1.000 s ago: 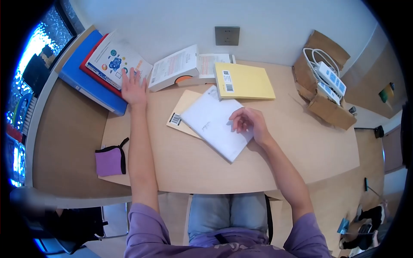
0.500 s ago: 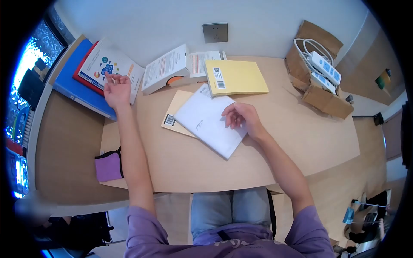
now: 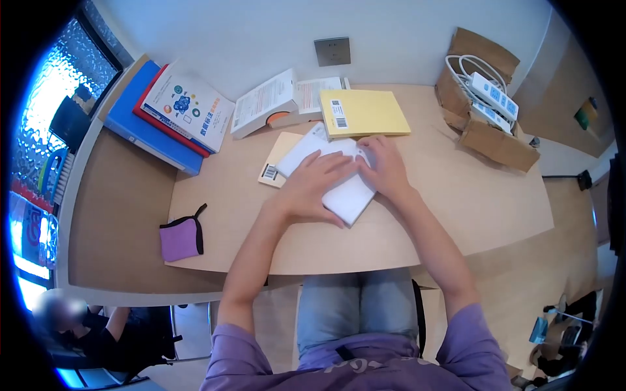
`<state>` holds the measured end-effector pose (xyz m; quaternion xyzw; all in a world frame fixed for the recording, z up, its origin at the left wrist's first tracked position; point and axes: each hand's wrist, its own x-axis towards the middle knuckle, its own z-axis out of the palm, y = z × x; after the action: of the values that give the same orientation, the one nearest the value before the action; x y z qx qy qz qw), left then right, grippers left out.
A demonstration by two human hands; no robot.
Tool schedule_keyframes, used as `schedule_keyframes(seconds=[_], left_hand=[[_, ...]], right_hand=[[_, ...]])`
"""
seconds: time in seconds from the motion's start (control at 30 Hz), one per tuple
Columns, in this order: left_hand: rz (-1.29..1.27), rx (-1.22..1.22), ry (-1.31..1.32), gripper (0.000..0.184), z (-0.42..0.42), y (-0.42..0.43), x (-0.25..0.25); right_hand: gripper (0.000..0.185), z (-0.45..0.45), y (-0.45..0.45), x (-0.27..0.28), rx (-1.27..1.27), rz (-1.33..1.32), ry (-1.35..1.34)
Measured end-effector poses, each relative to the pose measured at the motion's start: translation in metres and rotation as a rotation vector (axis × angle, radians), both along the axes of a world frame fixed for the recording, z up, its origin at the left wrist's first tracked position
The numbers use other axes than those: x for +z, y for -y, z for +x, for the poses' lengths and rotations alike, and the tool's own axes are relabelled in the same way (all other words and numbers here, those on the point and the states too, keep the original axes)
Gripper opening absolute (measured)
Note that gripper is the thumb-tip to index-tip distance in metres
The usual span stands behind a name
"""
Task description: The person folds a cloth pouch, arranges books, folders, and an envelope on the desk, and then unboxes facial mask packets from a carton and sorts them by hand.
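Observation:
My left hand (image 3: 317, 185) lies spread over the left part of a white-covered book (image 3: 352, 201), its fingers apart. At the book's right edge is my right hand (image 3: 383, 166), fingers bent, with thumb and index close together near the edge; whether they pinch anything is too small to tell. Beneath the white book, a tan book with a barcode (image 3: 269, 173) sticks out on the left. A yellow book (image 3: 366, 112) touches the far corner of the white one.
Blue binder (image 3: 147, 135), red book and white book (image 3: 189, 107) lean at the left. White boxes (image 3: 264, 101) stand behind. At right, a cardboard box (image 3: 499, 146) holds power strips (image 3: 493, 98). A purple pouch (image 3: 180, 240) lies front left. A person (image 3: 117, 329) sits lower left.
My left hand has come from the stacked books at the left onto the white book. My right hand has moved slightly away from me, up the book's right edge.

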<state>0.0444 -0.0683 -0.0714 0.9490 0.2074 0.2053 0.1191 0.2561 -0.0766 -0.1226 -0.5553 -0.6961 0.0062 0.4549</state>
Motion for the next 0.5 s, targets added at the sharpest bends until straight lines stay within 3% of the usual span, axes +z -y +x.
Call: schedule_keyframes(seconds=[0.23, 0.33, 0.43, 0.5], left_hand=[[0.049, 0.022, 0.015, 0.098, -0.009, 0.009, -0.011], [0.163, 0.009, 0.111, 0.085, -0.007, 0.008, -0.013], [0.179, 0.109, 0.351, 0.061, -0.007, -0.001, -0.024], [0.061, 0.204, 0.434, 0.053, -0.015, -0.005, -0.021]], right_hand=[[0.020, 0.004, 0.001, -0.005, -0.026, -0.251, -0.199], [0.024, 0.007, 0.001, 0.005, 0.011, -0.395, -0.472], [0.027, -0.002, 0.014, 0.039, 0.107, -0.530, -1.241], [0.027, 0.013, 0.012, 0.037, 0.270, -0.562, -1.179]])
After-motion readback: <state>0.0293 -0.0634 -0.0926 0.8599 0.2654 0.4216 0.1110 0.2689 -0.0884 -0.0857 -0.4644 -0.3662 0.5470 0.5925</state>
